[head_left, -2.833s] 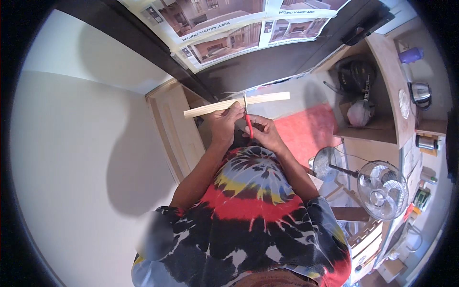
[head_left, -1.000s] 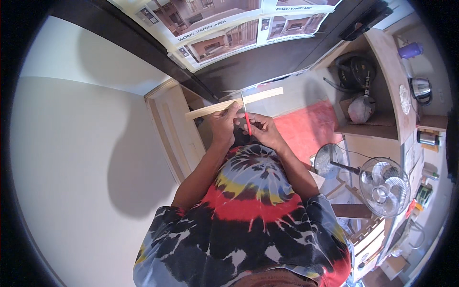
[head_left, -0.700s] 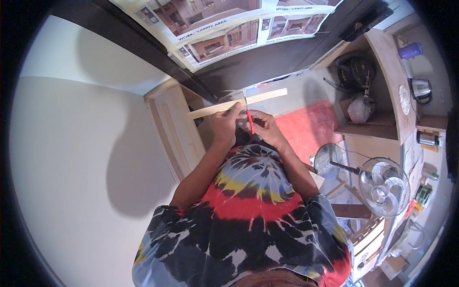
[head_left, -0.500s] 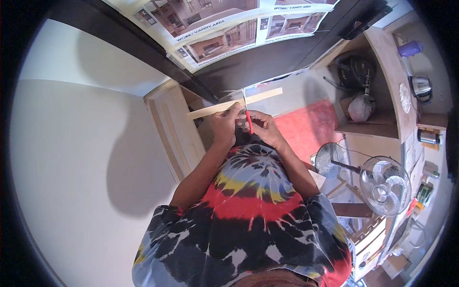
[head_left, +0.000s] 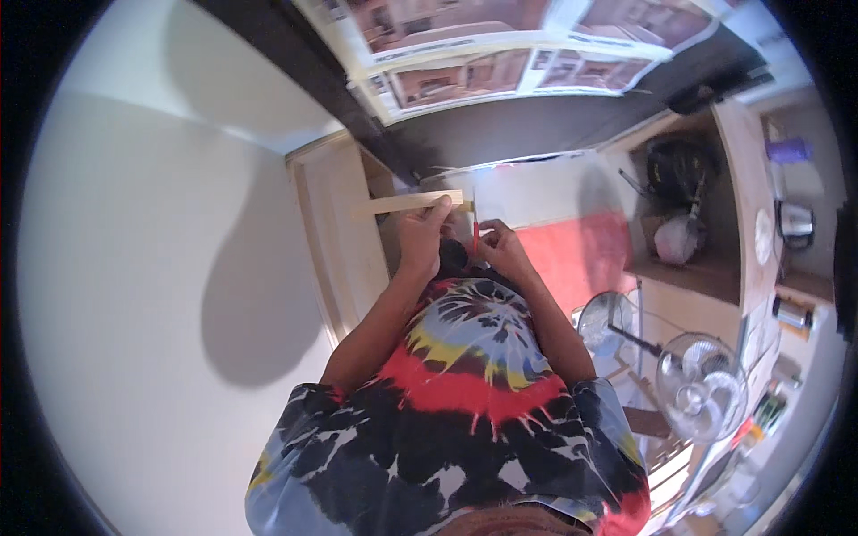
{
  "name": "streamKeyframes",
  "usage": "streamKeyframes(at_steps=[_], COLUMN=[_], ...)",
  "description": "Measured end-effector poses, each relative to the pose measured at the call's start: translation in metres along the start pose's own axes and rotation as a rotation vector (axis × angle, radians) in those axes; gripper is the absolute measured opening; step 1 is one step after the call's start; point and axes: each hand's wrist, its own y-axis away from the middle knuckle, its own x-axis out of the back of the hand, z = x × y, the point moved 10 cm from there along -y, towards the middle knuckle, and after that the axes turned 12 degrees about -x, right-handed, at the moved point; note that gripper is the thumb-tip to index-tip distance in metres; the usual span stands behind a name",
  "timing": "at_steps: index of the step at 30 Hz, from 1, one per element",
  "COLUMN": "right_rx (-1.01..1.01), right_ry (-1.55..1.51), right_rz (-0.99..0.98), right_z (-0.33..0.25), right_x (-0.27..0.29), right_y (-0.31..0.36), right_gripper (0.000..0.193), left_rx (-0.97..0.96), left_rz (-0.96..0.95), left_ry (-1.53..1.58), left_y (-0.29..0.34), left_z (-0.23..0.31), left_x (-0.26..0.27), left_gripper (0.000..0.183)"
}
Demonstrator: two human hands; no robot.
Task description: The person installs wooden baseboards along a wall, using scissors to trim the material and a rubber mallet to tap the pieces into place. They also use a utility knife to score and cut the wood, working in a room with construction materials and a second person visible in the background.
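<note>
My left hand (head_left: 420,239) pinches a thin, pale wood-coloured strip (head_left: 407,203) near its right end, with the thumb on top. The strip runs off to the left, level with the top of my knuckles. In my right hand (head_left: 506,252) is a pair of scissors with red handles (head_left: 476,234), its blades pointing away from me. The blades stand just beyond the strip's right end. A small yellowish bit shows between that end and the blades; I cannot make out what it is. My right fingers partly hide the handles.
A pale wooden frame (head_left: 315,205) stands at the left by a white wall (head_left: 143,241). Printed picture sheets (head_left: 465,76) hang ahead. A red sheet (head_left: 572,259) lies beyond my right hand. A standing fan (head_left: 702,389) and an open wooden cabinet (head_left: 688,272) are at the right.
The part of the strip right of the scissors is no longer seen, so the strip looks shorter. The scissors, earlier across the strip, now sit past its end. The view has shifted slightly.
</note>
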Motion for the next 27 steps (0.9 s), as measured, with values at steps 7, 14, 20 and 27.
streamKeyframes(at_steps=[7, 14, 20, 27], right_rx=[0.403, 0.642, 0.752, 0.19], right_ry=[0.668, 0.629, 0.475, 0.163], right_rz=[-0.114, -0.158, -0.354, -0.65], right_z=[-0.09, -0.154, -0.141, -0.143], right_x=[-0.095, -0.216, -0.261, -0.253], right_y=[-0.009, -0.054, -0.07, -0.073], right_gripper=[0.024, 0.036, 0.048, 0.045], left_rx=[-0.006, 0.013, -0.001, -0.013], left_rz=[0.26, 0.337, 0.373, 0.39], left_ry=[0.071, 0.12, -0.032, -0.053], left_y=[0.009, 0.008, 0.012, 0.006], left_z=[0.037, 0.074, 0.095, 0.096], left_x=[0.09, 0.148, 0.17, 0.18], left_gripper=[0.026, 0.031, 0.033, 0.033])
